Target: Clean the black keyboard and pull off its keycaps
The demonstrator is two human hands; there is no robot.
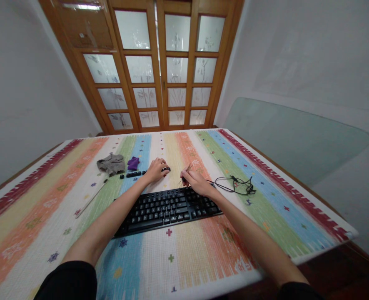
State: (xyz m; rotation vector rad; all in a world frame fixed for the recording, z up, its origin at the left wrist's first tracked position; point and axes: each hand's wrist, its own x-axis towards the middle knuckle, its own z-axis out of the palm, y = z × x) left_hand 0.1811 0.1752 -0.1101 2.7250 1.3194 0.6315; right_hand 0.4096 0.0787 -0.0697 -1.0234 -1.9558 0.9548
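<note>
A black keyboard [162,210] lies in front of me, several of its keys absent along the far row. Behind it, loose black keycaps [133,174] form a line across the cloth. My left hand [155,170] is at the right end of that line, its curled fingers closed on a keycap [165,169]. Over the keyboard's far edge, my right hand [194,180] pinches a thin wire tool [180,181], which looks like a keycap puller. A small dark piece shows under the right fingers; its kind is unclear.
A grey cloth [111,165] and a purple cloth [133,163] lie at the left. Near them rests a thin white stick with a dark tip [92,200]. The coiled black cable [234,185] is on the right. A striped tablecloth [187,258] covers the table.
</note>
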